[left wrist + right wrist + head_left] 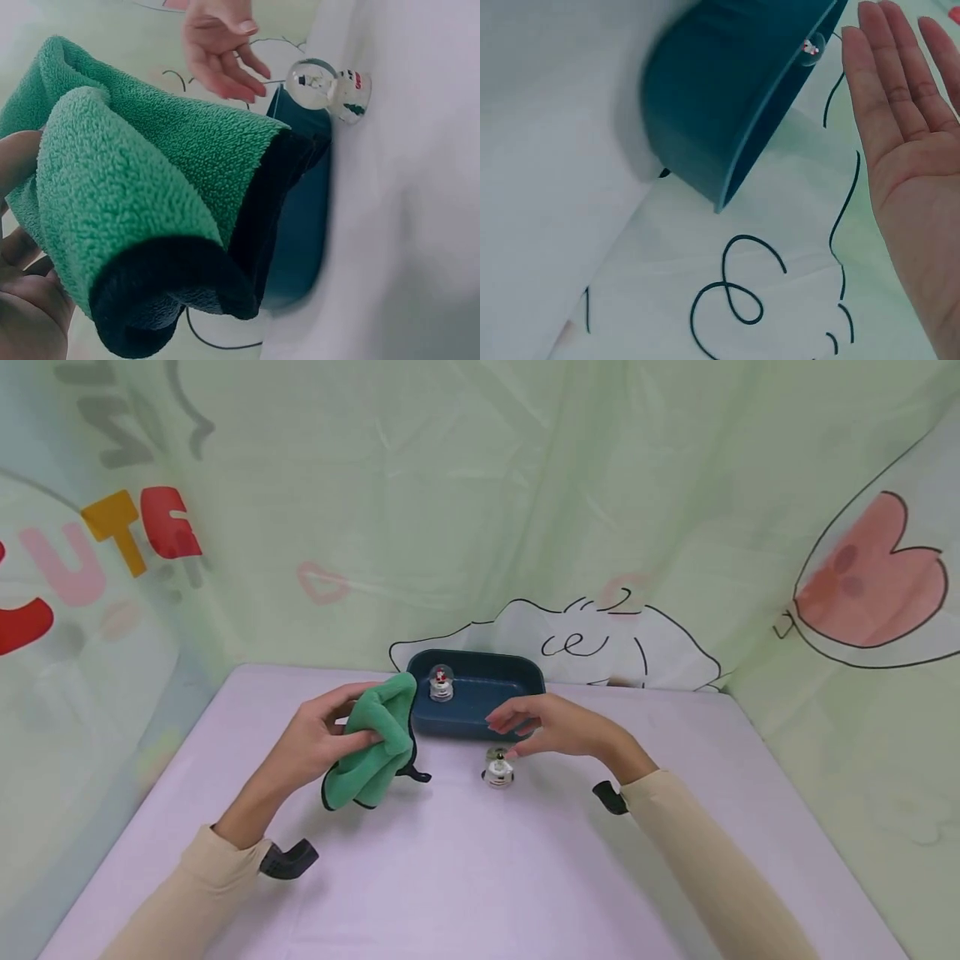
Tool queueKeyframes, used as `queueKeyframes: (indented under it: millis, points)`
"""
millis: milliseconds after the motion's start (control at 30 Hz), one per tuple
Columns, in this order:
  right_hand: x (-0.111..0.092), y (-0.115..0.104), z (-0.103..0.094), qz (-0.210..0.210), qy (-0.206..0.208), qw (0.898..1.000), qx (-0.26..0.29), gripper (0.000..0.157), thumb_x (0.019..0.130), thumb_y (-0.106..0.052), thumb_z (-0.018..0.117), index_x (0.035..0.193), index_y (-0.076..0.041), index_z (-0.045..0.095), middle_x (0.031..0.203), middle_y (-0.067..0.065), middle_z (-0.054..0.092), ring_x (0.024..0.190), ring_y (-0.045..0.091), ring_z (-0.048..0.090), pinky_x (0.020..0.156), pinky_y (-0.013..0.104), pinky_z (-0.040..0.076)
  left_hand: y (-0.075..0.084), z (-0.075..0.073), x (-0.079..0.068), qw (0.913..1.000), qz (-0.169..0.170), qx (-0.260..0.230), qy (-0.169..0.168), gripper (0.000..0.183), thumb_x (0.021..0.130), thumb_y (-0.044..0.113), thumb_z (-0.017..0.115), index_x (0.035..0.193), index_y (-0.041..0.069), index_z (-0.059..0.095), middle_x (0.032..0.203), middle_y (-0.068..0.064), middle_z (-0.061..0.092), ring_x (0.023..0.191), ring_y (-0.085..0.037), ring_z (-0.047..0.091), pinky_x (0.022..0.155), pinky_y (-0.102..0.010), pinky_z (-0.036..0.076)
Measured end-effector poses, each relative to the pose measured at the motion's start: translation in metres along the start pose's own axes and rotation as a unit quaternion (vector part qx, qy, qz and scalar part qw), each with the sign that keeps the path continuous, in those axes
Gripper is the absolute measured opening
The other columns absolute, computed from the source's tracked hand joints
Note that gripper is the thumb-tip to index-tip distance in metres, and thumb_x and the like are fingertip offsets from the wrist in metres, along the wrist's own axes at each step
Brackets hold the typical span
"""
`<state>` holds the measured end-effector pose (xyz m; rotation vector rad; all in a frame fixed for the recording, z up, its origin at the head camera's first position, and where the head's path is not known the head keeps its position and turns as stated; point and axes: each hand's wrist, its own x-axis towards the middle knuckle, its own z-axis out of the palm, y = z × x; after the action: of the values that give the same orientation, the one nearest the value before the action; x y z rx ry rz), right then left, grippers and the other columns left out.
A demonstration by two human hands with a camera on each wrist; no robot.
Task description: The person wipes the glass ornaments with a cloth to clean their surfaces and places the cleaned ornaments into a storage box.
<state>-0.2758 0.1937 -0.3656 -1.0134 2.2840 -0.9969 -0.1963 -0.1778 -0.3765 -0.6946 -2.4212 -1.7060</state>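
Observation:
My left hand (318, 739) grips a folded green cloth (378, 739) with a black edge, held above the table left of the blue bin. In the left wrist view the cloth (142, 165) fills much of the picture and hides part of the bin. A small snow globe (498, 768) with a white base stands on the table in front of the bin. My right hand (558, 727) hovers just above and right of that globe, fingers extended and holding nothing. A second snow globe (441, 683) with a red and white figure stands inside the bin at its left end.
The dark blue rectangular bin (480, 727) sits at the back of the pale lilac table (465, 877). Behind it and at both sides hang printed curtains (450, 510). Black wrist-worn devices (289, 860) stick out from both sleeves.

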Motion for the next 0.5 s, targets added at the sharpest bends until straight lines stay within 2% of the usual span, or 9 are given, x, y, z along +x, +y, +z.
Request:
queueKeyframes:
  millis: [233, 400, 500]
  points:
    - [-0.013, 0.009, 0.012, 0.023, -0.002, 1.000, -0.002, 0.057, 0.086, -0.018, 0.083, 0.137, -0.006, 0.059, 0.139, 0.010, 0.062, 0.127, 0.027, 0.059, 0.106, 0.049, 0.049, 0.002, 0.008, 0.007, 0.9998, 0.010, -0.016, -0.007, 0.061, 0.087, 0.008, 0.081, 0.143, 0.016, 0.058, 0.135, -0.006, 0.063, 0.113, -0.019, 0.066, 0.089, -0.029, 0.059]
    - [-0.019, 0.017, 0.020, 0.024, -0.004, 1.000, -0.004, 0.059, 0.087, -0.013, 0.081, 0.140, -0.003, 0.056, 0.142, 0.011, 0.059, 0.129, 0.029, 0.058, 0.107, 0.050, 0.049, 0.005, 0.013, 0.011, 0.9996, 0.010, -0.024, -0.013, 0.062, 0.087, 0.010, 0.082, 0.143, 0.020, 0.058, 0.132, -0.005, 0.064, 0.111, -0.021, 0.067, 0.089, -0.031, 0.059]
    - [-0.019, 0.023, 0.025, 0.027, -0.004, 1.000, -0.002, 0.063, 0.087, -0.015, 0.082, 0.142, -0.002, 0.053, 0.143, 0.013, 0.057, 0.130, 0.031, 0.057, 0.107, 0.052, 0.048, 0.006, 0.016, 0.014, 0.9993, 0.013, -0.032, -0.016, 0.061, 0.087, 0.010, 0.082, 0.143, 0.021, 0.058, 0.132, -0.006, 0.064, 0.111, -0.022, 0.067, 0.088, -0.032, 0.060]
